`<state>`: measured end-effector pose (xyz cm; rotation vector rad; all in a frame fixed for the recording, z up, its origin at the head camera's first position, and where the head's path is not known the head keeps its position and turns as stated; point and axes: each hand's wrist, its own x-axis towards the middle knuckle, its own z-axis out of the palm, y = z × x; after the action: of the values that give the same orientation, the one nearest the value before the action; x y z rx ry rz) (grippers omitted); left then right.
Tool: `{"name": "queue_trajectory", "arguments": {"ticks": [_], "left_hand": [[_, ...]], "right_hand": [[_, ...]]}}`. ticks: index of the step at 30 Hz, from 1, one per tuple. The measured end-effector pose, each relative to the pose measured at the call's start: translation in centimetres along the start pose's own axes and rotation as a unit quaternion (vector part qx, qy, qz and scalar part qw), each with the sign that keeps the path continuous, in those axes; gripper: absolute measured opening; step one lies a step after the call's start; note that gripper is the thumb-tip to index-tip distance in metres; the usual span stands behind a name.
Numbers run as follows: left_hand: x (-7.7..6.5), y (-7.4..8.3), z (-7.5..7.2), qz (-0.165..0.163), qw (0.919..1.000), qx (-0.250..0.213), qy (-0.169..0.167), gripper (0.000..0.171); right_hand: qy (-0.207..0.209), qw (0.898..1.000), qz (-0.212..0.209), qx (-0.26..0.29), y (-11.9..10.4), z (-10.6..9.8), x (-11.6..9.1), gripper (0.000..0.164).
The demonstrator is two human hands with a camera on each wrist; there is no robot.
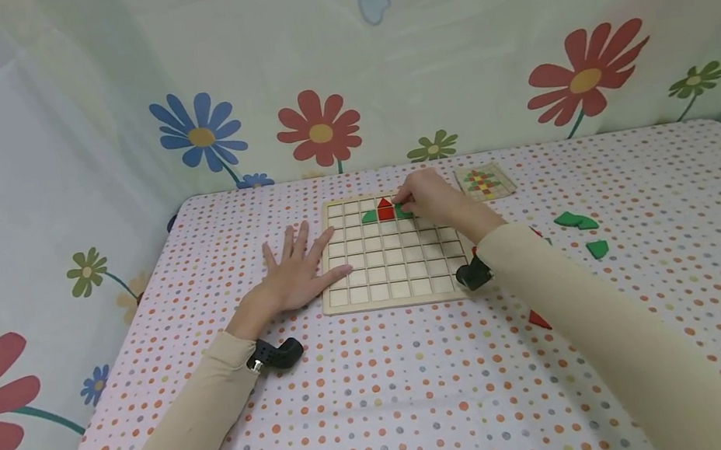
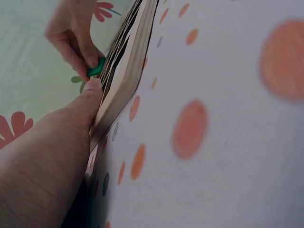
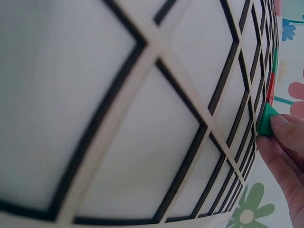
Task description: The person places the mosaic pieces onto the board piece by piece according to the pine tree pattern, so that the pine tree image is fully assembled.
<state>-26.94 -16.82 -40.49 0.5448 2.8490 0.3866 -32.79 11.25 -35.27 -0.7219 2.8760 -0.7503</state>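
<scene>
Grid board (image 1: 397, 274) sits near the surface's (image 1: 362, 413) back edge, left of that edge's midpoint. Left hand (image 1: 297, 274): flat, fingers spread wide, gripping nothing, thumb and a fingertip over the board's left edge. Right hand (image 1: 430, 198): fingers curled in, pinching a green piece (image 3: 267, 119) at the board, just right of the red pieces (image 1: 385, 210). Another green piece (image 1: 369, 217) on their left. Pattern card (image 1: 486, 182) near the back edge, right of board. Loose green pieces (image 1: 598, 249) farther toward surface's right edge.
</scene>
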Motion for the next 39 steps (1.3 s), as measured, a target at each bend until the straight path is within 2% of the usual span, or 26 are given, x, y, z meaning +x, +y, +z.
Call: {"name": "queue_trajectory", "arguments": {"ticks": [7, 15, 24, 31, 39], "left_hand": [[-0.2, 0.4, -0.3, -0.006, 1.0, 0.003, 0.001, 0.087], [0.2, 0.0, 0.0, -0.01, 0.9999, 0.003, -0.003, 0.088], [0.4, -0.2, 0.3, -0.012, 0.9999, 0.001, -0.003, 0.087], [0.2, 0.3, 0.1, -0.009, 1.0, 0.003, -0.001, 0.09], [-0.6, 0.6, -0.3, -0.003, 1.0, 0.0, 0.004, 0.087]], "right_hand": [[-0.017, 0.999, 0.015, -0.028, -0.7, 0.1, 0.2, 0.026], [-0.037, 0.996, 0.036, -0.069, -1.4, 0.2, 0.5, 0.026], [-0.028, 0.993, -0.01, -0.114, -1.5, 0.5, -0.1, 0.021], [-0.041, 0.998, -0.013, -0.055, -1.1, -0.4, -1.9, 0.031], [-0.053, 0.996, -0.044, -0.051, -1.3, -1.0, -6.0, 0.025]]}}
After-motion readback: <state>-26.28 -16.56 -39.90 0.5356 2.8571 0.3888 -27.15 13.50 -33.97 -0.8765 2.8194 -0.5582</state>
